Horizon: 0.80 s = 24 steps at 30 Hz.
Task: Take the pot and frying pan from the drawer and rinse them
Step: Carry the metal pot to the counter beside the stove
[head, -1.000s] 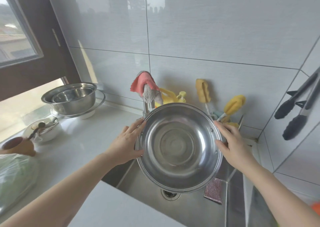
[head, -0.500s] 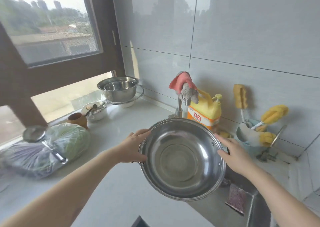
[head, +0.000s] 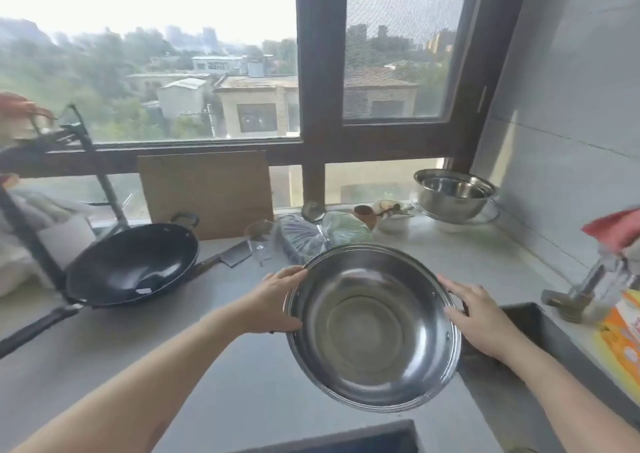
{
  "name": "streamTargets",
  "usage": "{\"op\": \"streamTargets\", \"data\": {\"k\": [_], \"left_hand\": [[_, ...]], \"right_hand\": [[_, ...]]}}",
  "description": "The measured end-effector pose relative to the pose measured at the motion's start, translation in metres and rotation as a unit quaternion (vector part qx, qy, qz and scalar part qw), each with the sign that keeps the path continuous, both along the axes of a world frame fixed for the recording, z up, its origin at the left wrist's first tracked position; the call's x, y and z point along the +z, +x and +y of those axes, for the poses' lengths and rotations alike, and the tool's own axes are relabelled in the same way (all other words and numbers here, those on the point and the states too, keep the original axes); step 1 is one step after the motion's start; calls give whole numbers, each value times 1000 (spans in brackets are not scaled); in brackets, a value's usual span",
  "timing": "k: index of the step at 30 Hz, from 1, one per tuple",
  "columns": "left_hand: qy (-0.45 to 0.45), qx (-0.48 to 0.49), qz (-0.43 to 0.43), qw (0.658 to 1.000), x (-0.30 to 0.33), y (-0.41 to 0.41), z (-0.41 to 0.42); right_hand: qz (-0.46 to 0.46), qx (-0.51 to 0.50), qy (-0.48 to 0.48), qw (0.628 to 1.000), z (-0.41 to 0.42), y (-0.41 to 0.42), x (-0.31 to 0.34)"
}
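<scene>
Head view: both hands clamped on the rim of the steel pot (head: 372, 328), left hand (head: 273, 302) on its left edge, right hand (head: 485, 317) on its right edge near a side handle, pot held clear above the tabletop (head: 242, 366) beside the sink (head: 519, 317), mouth tilted toward the camera. To set it down well, level the pot, keep the two grips opposed, and lower it onto bare tabletop away from the cleaver (head: 225, 258). Pot interior looks empty, any water film not discernible; black frying pan (head: 131, 264) sits empty at left, stacked steel bowls (head: 453, 193) by the window show no visible contents.
</scene>
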<state>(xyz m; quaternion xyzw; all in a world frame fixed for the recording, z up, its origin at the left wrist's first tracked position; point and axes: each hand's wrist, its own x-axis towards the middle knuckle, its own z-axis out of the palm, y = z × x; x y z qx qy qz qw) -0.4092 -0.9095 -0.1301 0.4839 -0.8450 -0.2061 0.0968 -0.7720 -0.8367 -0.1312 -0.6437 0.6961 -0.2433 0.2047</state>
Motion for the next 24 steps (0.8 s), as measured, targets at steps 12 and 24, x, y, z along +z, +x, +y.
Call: {"op": "streamTargets", "data": {"k": [12,24], "left_hand": [[7,292,19,956,-1,306,179],[11,561,-18,827,-1,533,499]], "right_hand": [[-5,292,-32,956,-34,330,12],[-20,540,-22,841,122,692,-22]]}}
